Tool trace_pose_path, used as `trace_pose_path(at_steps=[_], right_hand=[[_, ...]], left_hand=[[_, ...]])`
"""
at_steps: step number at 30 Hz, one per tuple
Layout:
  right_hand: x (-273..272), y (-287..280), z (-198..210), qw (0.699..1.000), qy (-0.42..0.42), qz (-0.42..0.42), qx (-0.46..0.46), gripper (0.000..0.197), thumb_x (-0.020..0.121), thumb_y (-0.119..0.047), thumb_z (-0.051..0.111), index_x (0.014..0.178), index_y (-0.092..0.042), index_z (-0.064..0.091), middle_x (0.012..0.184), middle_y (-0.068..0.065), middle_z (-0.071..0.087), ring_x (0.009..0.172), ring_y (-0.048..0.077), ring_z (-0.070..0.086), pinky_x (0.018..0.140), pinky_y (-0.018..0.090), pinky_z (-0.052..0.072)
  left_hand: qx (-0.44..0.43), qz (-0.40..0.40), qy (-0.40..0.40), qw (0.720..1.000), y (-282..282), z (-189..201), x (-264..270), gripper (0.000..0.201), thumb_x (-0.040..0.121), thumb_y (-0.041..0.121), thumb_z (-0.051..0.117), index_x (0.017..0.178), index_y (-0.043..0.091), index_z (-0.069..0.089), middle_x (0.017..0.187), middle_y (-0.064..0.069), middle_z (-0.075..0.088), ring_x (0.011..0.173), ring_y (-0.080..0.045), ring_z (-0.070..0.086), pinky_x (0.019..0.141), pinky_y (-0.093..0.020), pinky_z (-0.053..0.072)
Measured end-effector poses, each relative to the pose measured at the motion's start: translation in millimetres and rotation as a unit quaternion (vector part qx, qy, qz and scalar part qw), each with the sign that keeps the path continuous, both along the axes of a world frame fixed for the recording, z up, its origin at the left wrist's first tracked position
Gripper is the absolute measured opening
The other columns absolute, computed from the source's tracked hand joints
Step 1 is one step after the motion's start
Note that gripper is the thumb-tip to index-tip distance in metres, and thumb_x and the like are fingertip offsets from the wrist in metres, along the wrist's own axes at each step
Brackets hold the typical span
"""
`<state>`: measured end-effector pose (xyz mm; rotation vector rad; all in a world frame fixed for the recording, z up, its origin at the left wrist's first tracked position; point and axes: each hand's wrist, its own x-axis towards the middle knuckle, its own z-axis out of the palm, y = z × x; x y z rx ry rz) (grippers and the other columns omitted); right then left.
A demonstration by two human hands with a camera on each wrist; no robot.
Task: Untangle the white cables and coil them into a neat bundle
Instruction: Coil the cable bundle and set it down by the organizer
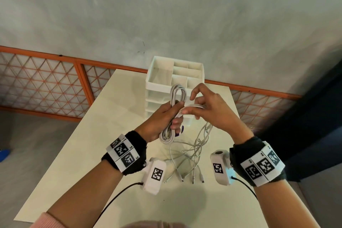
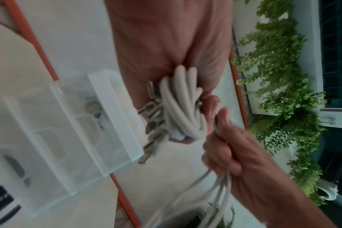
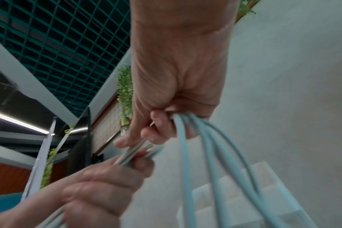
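Observation:
My left hand (image 1: 177, 115) grips a long coil of white cables (image 1: 178, 92) upright above the table, loops showing above and below the fist. In the left wrist view the coil (image 2: 182, 106) lies against my palm, with several metal plugs (image 2: 152, 111) beside it. My right hand (image 1: 190, 104) pinches a few strands (image 1: 196, 106) that run sideways across the coil's middle. The right wrist view shows those fingers (image 3: 156, 118) curled on the strands (image 3: 182, 154). Loose cable tails (image 1: 192, 150) hang to the table in a tangle, their plugs (image 1: 193, 181) lying near me.
A white drawer organizer (image 1: 167, 84) with open top compartments stands on the white table (image 1: 111, 135) just behind my hands. An orange lattice railing (image 1: 46, 83) runs past the table's far edge. The table's edges fall away left and right.

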<state>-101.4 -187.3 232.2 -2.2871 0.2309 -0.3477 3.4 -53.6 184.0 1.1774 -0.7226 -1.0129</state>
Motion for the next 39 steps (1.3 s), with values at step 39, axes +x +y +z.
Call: trace_pose_path(at_steps=[39], right_hand=[[24.7,42.6,-57.6,0.954,-0.049,-0.144,0.257,0.055,0.103,-0.036,0.023,0.062,-0.01,0.048,0.042,0.0,0.05,0.039,0.013,0.052,0.046,0.022,0.045]], left_hand=[[-0.017,0.023,-0.137,0.99,5.2,-15.9,5.9,0.044,0.098,0.03,0.04,0.06,0.017,0.055,0.047,0.002,0.047,0.044,-0.017,0.042,0.054,-0.026,0.046]])
